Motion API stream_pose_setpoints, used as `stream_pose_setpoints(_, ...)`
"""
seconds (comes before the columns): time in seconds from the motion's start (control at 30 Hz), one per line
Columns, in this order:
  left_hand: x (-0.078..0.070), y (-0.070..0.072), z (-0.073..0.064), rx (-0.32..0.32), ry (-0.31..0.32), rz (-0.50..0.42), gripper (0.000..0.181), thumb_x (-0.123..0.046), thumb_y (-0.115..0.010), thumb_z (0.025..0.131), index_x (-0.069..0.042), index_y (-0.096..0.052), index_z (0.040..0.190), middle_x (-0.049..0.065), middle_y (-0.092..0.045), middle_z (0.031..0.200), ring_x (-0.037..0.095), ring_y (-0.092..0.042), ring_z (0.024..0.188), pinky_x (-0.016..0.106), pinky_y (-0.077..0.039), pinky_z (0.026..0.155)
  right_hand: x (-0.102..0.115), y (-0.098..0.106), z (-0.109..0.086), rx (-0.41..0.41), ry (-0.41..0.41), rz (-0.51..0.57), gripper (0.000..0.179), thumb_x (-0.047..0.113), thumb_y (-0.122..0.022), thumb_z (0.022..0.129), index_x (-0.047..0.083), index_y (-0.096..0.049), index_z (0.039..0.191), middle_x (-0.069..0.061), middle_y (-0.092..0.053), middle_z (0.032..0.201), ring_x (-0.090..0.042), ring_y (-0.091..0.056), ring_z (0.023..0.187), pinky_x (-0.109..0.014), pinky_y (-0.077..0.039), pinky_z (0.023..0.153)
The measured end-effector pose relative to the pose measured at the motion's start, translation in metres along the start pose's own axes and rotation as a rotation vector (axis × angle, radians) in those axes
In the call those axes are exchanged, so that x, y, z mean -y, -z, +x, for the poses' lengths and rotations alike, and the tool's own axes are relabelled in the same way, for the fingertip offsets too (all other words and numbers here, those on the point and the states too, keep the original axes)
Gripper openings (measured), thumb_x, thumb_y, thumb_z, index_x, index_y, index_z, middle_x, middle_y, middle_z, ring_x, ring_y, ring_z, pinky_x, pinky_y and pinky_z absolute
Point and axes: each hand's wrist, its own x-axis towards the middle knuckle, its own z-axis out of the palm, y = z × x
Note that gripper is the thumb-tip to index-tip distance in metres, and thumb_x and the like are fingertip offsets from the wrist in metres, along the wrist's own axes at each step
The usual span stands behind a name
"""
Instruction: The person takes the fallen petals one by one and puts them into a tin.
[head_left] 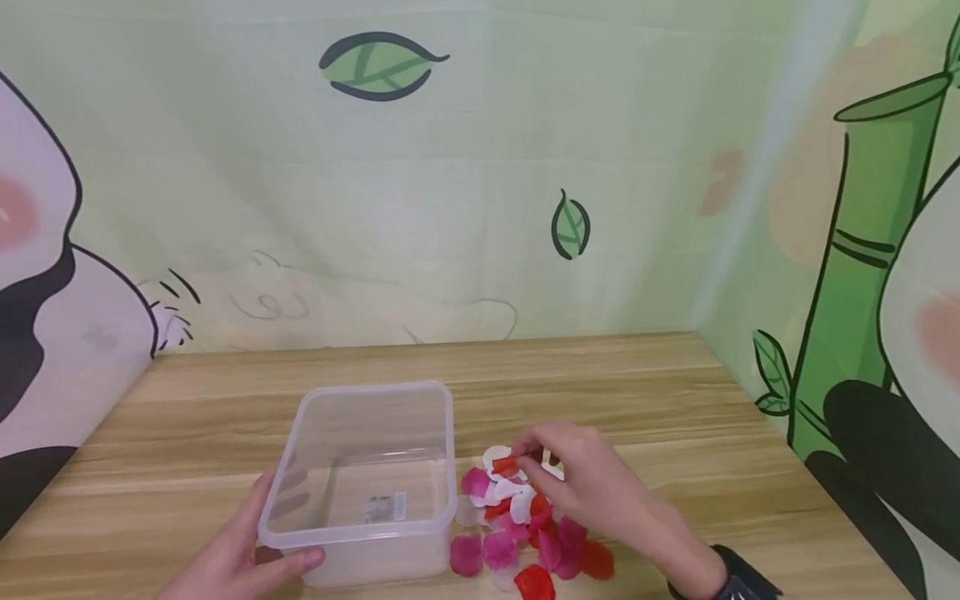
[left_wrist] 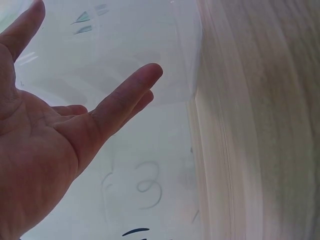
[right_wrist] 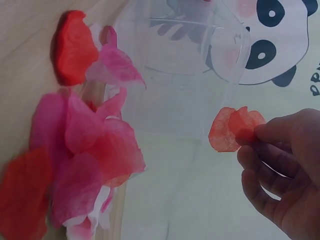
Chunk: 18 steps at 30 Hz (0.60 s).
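Note:
A clear plastic box (head_left: 390,557) without a lid stands on the table. My left hand (head_left: 243,542) is at its near left corner, thumb along the front and straight fingers on the left side, showing through the wall. In the left wrist view the left hand (left_wrist: 60,135) has its fingers spread against the box (left_wrist: 150,85). My right hand (head_left: 581,475) pinches a red petal (head_left: 505,466) between thumb and fingertips over the loose petals. The right wrist view shows this red petal (right_wrist: 223,131) raised in the right hand (right_wrist: 292,170).
A pile of pink (head_left: 501,550), red (head_left: 536,582) and white petals (head_left: 522,505) lies right of the box. The wooden table (head_left: 585,375) ends at a green printed backdrop (head_left: 465,208) behind, with more printed cloth (head_left: 862,275) on the right.

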Motion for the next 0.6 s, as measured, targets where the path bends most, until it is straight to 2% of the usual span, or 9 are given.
stream_pose_setpoints(0.3,0.0,0.001,0.0,0.001,-0.002,0.012,0.096,0.001,-0.073,0.094,-0.014,-0.009,0.164,0.036,-0.037,0.141,0.022,-0.061,0.112,0.038,-0.058,0.077,0.007,-0.008,0.01,0.052,-0.032,0.043,0.013,0.002,-0.071,0.096,0.011,-0.065,0.103,0.009,-0.066,0.086,-0.003,-0.058,0.073,-0.02,-0.052,0.063)
stream_pose_setpoints(0.6,0.0,0.001,0.0,-0.008,-0.003,0.024,0.096,-0.001,-0.074,0.093,-0.012,-0.009,0.164,0.036,-0.036,0.143,0.019,-0.061,0.11,0.038,-0.058,0.077,0.013,-0.013,0.018,0.072,-0.065,0.059,0.01,0.006,-0.069,0.098,0.013,-0.065,0.104,0.011,-0.064,0.086,-0.005,-0.055,0.07,-0.02,-0.051,0.059)
